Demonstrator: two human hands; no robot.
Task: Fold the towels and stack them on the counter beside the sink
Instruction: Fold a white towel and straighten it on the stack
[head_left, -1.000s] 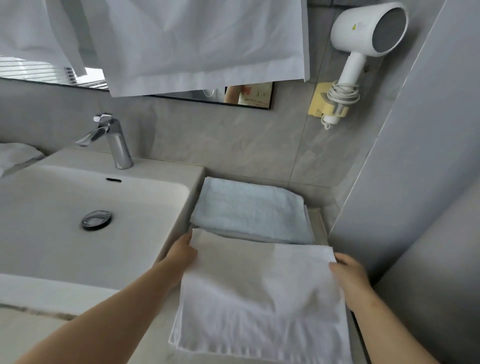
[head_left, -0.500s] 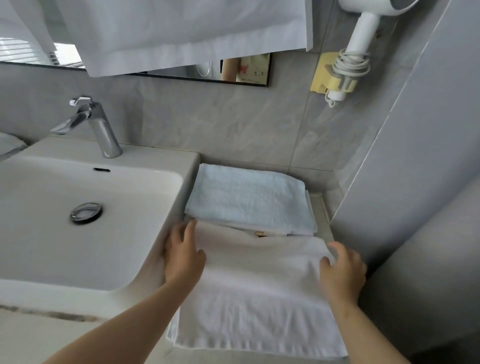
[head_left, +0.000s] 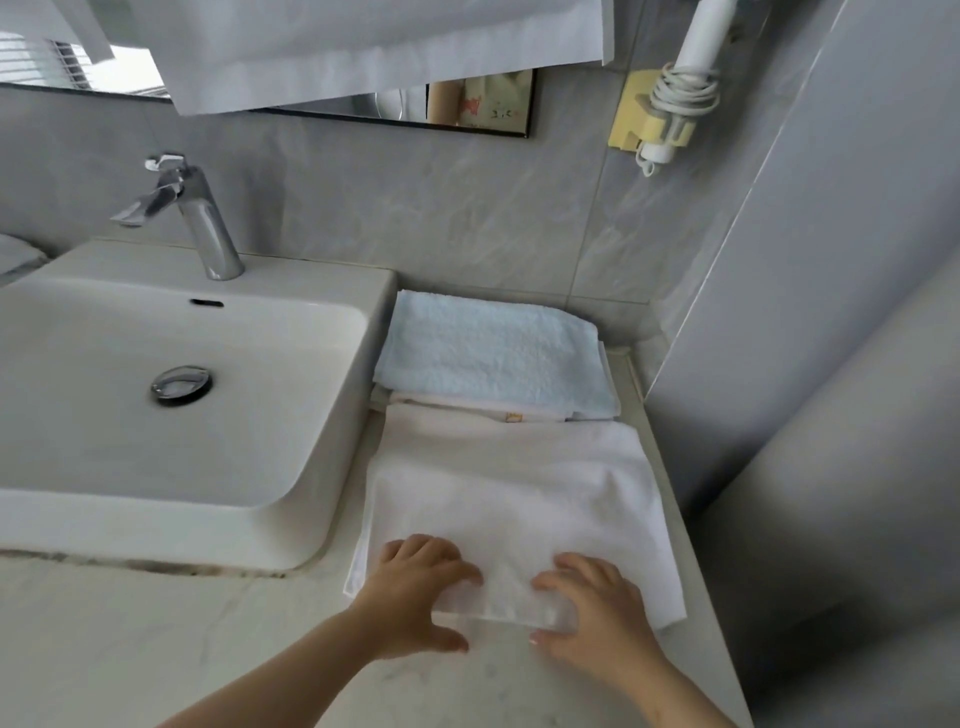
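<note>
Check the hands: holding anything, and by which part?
The left hand and right hand each pinch the folded white terry towel by its near edge, fingers on top, thumbs at the edge.

Chrome faucet (head_left: 200, 218); mirror (head_left: 483, 104) on wall; hair dryer (head_left: 704, 36) in yellow holder (head_left: 626, 120).

The white towel (head_left: 519, 483) is lying folded flat on the counter (head_left: 208, 649) beside the sink (head_left: 156, 441), just in front of the folded light blue towel (head_left: 493, 353).
</note>
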